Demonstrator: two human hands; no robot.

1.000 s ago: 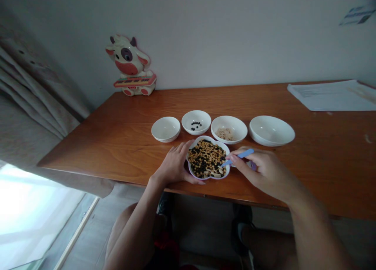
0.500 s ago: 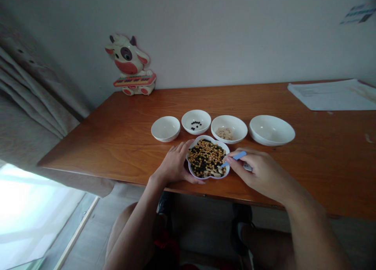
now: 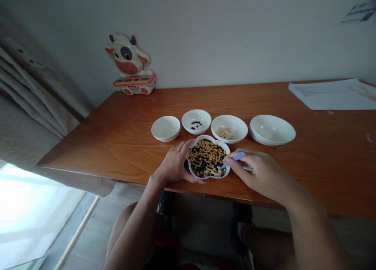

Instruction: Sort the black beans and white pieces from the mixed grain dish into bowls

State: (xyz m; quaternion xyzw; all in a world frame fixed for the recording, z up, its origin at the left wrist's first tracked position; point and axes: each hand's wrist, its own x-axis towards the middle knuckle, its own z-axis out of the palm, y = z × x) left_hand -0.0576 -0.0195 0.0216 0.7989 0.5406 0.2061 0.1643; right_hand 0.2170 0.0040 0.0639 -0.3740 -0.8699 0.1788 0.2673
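Observation:
A flower-shaped white bowl (image 3: pixel 190 172) near the table's front edge holds mixed yellow, black and pale beans. My left hand (image 3: pixel 174 164) curls against the bowl's left side, steadying it. My right hand (image 3: pixel 260 172) pinches blue tweezers (image 3: pixel 235 158) whose tip reaches the bowl's right rim, over the pale beans. Behind the bowl stands a row of white bowls: an empty small one (image 3: pixel 166 128), one with a few black beans (image 3: pixel 196 121), one with pale beans (image 3: pixel 229 128), and a larger empty one (image 3: pixel 272 129).
The wooden table (image 3: pixel 123 144) runs back to a white wall. A cow-shaped toy keyboard (image 3: pixel 131 66) stands at the back left. Papers (image 3: pixel 331 94) lie at the back right. A curtain (image 3: pixel 32 94) hangs at the left. My knees show under the table.
My right hand has drawn slightly left and lowered, bringing the tweezers' tip closer onto the beans at the bowl's right rim. The left hand has not moved.

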